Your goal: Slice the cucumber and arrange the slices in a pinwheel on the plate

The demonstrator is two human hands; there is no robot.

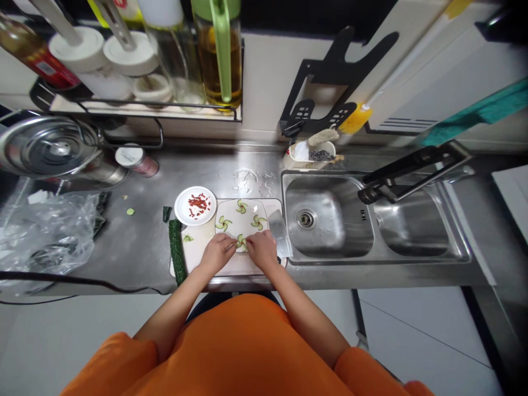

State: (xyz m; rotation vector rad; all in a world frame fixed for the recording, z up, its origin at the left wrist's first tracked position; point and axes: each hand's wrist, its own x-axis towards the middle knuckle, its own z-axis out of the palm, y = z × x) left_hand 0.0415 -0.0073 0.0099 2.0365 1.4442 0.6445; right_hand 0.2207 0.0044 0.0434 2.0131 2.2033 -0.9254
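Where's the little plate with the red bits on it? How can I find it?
Start at the steel sink and look left to the cutting board. At the board's far left corner sits a small round white plate, beside the square plate. Only it is round and holds red bits; the square one carries green cucumber flowers.

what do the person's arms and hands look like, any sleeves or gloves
The left hand and right hand are bare, with no gloves; no rings or watch show. The forearms are uncovered, below short orange sleeves.
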